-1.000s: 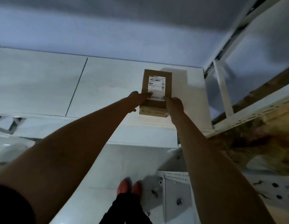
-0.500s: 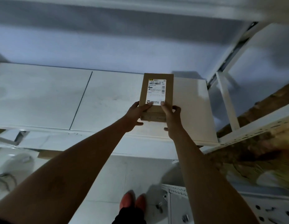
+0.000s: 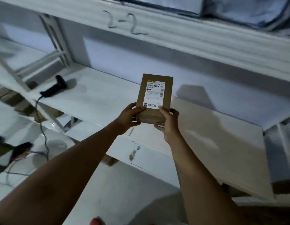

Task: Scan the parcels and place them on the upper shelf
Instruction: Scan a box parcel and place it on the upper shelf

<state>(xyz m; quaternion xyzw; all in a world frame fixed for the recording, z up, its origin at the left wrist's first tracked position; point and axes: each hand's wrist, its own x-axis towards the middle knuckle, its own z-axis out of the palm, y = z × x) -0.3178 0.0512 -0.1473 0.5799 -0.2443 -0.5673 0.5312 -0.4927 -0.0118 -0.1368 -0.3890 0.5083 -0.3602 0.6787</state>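
Left hand [image 3: 128, 116], right hand [image 3: 169, 122] grip parcel [image 3: 154, 95] above shelf [image 3: 222, 135]; scanner [image 3: 54, 88] on shelf.

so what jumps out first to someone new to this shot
The brown cardboard parcel, white shipping label up, sits centre, gripped at its near end by the left hand and right hand above a white shelf. Left on that shelf lies a black barcode scanner with its cable trailing down, and "2-2" is scrawled on the beam overhead.
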